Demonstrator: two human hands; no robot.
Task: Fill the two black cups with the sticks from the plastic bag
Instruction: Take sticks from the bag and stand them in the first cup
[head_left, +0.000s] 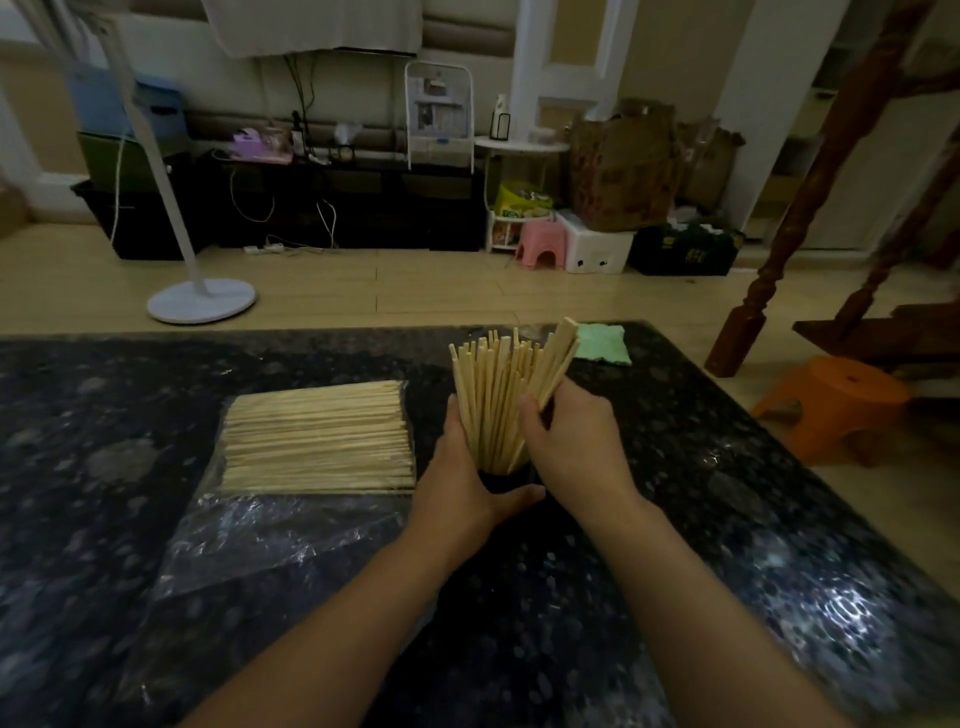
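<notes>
A black cup (506, 480) on the dark speckled table (727, 493) is being filled. It is gripped by the left hand (462, 483), and a small bunch of sticks (488, 400) is held by the right hand (574, 441). More thin, pale wooden sticks lie on the shiny plastic bag (291, 525) (the second cup cannot be seen). Next, the bunch likely needs to be dropped in.

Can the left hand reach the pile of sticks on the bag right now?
Probably yes, but the left hand grips the black cup. The pile of sticks lies beside it with nothing between.
</notes>
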